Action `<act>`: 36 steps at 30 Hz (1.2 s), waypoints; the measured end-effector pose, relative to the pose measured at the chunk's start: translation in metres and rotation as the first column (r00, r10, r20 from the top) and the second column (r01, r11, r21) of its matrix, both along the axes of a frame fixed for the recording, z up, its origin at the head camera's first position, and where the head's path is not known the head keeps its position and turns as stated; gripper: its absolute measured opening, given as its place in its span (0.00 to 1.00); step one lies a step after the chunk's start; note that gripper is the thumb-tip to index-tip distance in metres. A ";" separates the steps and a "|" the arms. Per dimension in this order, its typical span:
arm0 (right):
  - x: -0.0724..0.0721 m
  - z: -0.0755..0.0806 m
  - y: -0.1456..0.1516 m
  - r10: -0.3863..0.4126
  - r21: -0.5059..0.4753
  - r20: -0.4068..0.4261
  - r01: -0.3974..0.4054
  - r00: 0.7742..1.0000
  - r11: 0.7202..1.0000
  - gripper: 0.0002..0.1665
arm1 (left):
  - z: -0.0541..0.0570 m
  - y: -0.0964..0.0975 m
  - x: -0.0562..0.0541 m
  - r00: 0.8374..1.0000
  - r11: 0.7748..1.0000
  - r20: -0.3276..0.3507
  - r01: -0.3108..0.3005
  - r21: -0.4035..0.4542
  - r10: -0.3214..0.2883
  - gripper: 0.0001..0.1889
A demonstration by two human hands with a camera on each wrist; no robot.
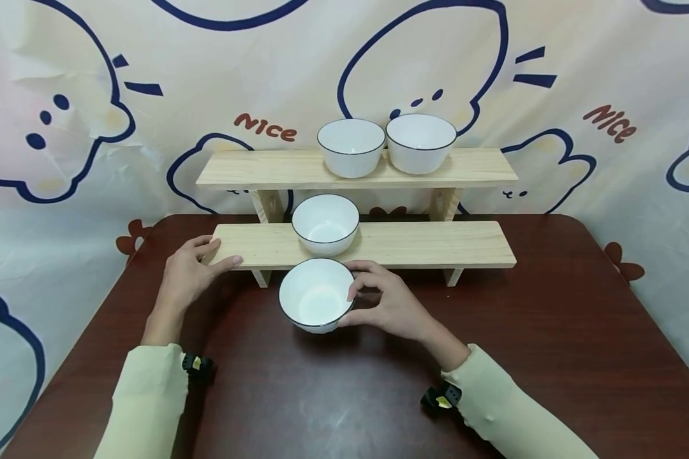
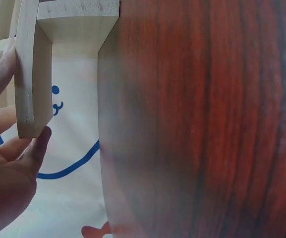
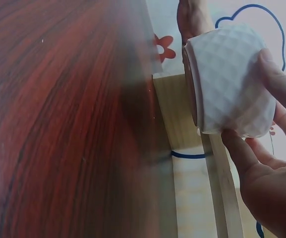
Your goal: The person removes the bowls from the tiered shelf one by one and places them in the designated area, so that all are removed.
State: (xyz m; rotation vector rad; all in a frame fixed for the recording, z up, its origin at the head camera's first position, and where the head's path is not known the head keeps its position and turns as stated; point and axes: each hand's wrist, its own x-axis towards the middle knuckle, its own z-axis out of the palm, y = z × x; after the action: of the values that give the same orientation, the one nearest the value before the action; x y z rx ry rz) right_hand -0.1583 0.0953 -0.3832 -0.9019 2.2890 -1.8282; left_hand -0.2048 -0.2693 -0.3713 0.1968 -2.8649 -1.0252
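My right hand point(image 1: 387, 299) grips a white bowl point(image 1: 316, 293) with a dark rim by its right side, in front of the lower shelf board. In the right wrist view that bowl point(image 3: 232, 82) shows a diamond-patterned outer wall, with fingers and thumb around it. My left hand point(image 1: 189, 274) holds the left end of the lower board point(image 1: 425, 245) of a two-tier wooden shelf. The left wrist view has this board point(image 2: 33, 79) between thumb and fingers. Just behind the gripped bowl, another white bowl point(image 1: 325, 223) sits on the lower board.
Two more white bowls point(image 1: 351, 146) point(image 1: 421, 143) stand side by side on the upper board point(image 1: 252, 167), right of its middle. The shelf stands at the back of a dark brown table point(image 1: 333, 395). A patterned cloth point(image 1: 207, 83) hangs behind it.
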 end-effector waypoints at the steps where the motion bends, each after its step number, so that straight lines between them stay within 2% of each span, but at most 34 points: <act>1: 0.000 0.000 -0.002 0.002 0.000 0.001 -0.002 1.000 1.000 0.20 | 0.000 0.000 0.000 1.000 1.000 -0.002 0.000 0.001 0.000 0.46; 16: -0.002 0.000 -0.028 0.057 -0.024 0.038 -0.056 0.998 0.998 0.19 | 0.000 -0.001 0.000 1.000 1.000 0.002 0.000 -0.001 0.000 0.46; 31: -0.009 -0.005 -0.047 0.044 0.065 0.090 -0.049 0.995 0.997 0.18 | -0.001 0.000 0.000 1.000 1.000 0.009 -0.012 0.002 0.012 0.46; 36: -0.008 -0.008 -0.052 0.030 0.092 0.077 -0.037 0.997 0.995 0.18 | -0.002 0.002 -0.001 1.000 1.000 0.001 -0.008 0.000 0.008 0.45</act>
State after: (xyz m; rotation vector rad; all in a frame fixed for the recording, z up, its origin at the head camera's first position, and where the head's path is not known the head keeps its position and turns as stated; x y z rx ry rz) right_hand -0.1667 0.0433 -0.3909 -0.8382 2.2783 -1.6961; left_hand -0.2053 -0.2670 -0.3728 0.2089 -2.8625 -1.0241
